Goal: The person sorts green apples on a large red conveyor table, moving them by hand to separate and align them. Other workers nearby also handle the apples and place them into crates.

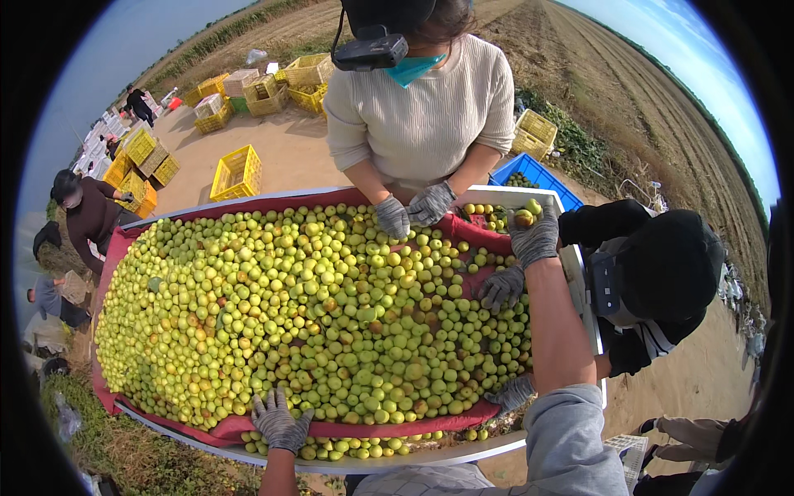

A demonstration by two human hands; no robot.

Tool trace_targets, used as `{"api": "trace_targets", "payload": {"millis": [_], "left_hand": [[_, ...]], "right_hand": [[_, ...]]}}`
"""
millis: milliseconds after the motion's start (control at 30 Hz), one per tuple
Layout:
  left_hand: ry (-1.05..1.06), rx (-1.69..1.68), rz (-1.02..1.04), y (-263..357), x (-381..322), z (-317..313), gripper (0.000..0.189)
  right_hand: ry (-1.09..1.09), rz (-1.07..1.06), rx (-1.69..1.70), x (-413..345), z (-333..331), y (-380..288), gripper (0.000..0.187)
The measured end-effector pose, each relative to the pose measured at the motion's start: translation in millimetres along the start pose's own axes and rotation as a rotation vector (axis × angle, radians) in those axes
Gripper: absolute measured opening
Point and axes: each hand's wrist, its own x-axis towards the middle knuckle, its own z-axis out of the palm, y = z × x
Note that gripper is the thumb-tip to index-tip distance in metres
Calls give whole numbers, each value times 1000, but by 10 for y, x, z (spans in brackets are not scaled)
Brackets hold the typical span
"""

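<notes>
Green and yellowish jujube-like fruits [248,297] fill a long sorting table lined with red cloth [347,429]. My left hand [280,421], in a grey knit glove, rests with spread fingers at the near edge, over the cloth and the nearest fruits; I see nothing held in it. My right hand [535,234], gloved alike, is raised at the table's far right corner. Its fingers hold a few fruits [524,217], one green and one browned. Just below it, a co-worker's gloved hand [502,288] lies on the fruits.
Opposite me a person [422,111] works with both gloved hands in the fruits. Another person in a black cap [670,266] leans in from the right, near my right forearm. A blue crate [536,173] stands past the far right corner. Yellow crates [237,173] stand beyond the table.
</notes>
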Motion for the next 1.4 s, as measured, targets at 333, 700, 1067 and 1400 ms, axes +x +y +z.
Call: {"api": "trace_targets", "payload": {"millis": [333,700,1067,1400], "left_hand": [[-75,23,-63,220,-19,-238,114],[-49,11,-68,478,307,-75,120],[4,-318,57,1509,95,209,111],[228,-448,491,630,-92,206,82]], "right_hand": [[-686,141,-1102,-2140,-653,2181,51],[-1540,-109,-2175,-3363,-850,2589,74],[-1267,-138,-2602,-2603,-1140,1734,62],[-655,-199,-2776,-1930,-1590,1040,57]]}}
